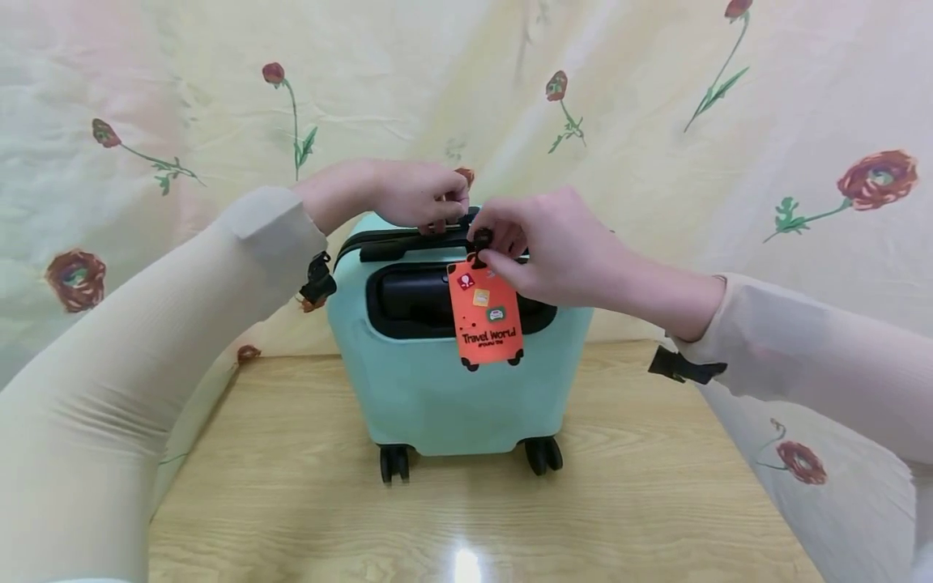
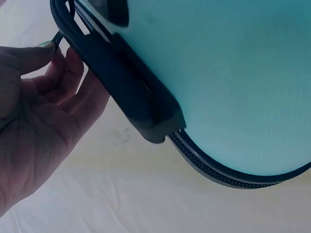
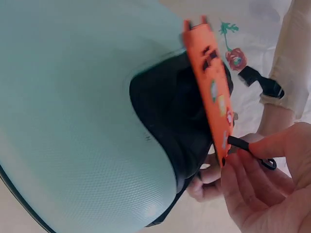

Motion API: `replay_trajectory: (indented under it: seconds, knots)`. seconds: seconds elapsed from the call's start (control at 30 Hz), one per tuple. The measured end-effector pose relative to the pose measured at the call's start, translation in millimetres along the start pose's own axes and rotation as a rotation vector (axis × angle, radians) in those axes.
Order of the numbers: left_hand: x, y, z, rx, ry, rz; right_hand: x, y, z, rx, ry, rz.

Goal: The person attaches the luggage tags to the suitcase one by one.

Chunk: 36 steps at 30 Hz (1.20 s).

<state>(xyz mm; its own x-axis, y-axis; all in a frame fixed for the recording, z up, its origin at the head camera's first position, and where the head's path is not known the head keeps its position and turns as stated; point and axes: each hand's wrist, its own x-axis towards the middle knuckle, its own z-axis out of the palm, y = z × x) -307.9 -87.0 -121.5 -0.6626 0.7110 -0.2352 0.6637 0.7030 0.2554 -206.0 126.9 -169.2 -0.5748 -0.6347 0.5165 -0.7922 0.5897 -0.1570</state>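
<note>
A mint-green suitcase (image 1: 466, 397) stands upright, its black handle (image 2: 131, 92) along the top edge. An orange luggage tag (image 1: 484, 316) printed "Travel World" hangs in front of the dark recess in the suitcase's face. My right hand (image 1: 554, 239) pinches the tag's black strap (image 3: 240, 144) between thumb and fingers, just above the tag. Behind the handle, my left hand (image 1: 423, 194) pinches a thin black strap end (image 2: 57, 41) close to the handle's end. In the right wrist view the left fingers (image 3: 206, 182) are partly hidden behind the tag and strap.
The suitcase rests on black wheels (image 1: 394, 463) on a wood-grain tabletop (image 1: 291, 486). Behind it hangs a pale cloth (image 1: 408, 89) with printed red flowers. A zipper (image 2: 214, 170) runs round the suitcase edge. Black buckled straps (image 1: 685, 366) hang at both sleeves.
</note>
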Motion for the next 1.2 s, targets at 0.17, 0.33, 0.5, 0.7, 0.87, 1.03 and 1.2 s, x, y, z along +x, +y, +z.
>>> replay_trajectory:
  seconds: [0.17,0.33,0.5,0.7,0.87,1.03,1.2]
  knots:
    - [-4.8,2.7,4.1,-0.053,0.106,0.018,9.5,8,3,0.027,0.017,0.058]
    - [-10.6,2.4,17.3,-0.092,0.294,0.066,18.9,18,3,0.039,0.060,0.122]
    - [-16.2,0.9,35.4,-0.275,0.493,0.095,25.9,26,2,0.070,0.085,0.152]
    - [-23.1,0.8,56.3,-0.544,0.620,0.078,32.8,31,5,0.119,0.083,0.183]
    - [-19.3,2.8,67.7,-0.618,0.673,0.091,34.3,34,8,0.162,0.084,0.206]
    - [-15.0,1.6,71.9,-0.612,0.733,0.101,35.2,34,10,0.156,0.099,0.187]
    - [-14.4,-2.3,73.3,-0.590,0.756,0.118,37.1,32,9,0.166,0.096,0.224]
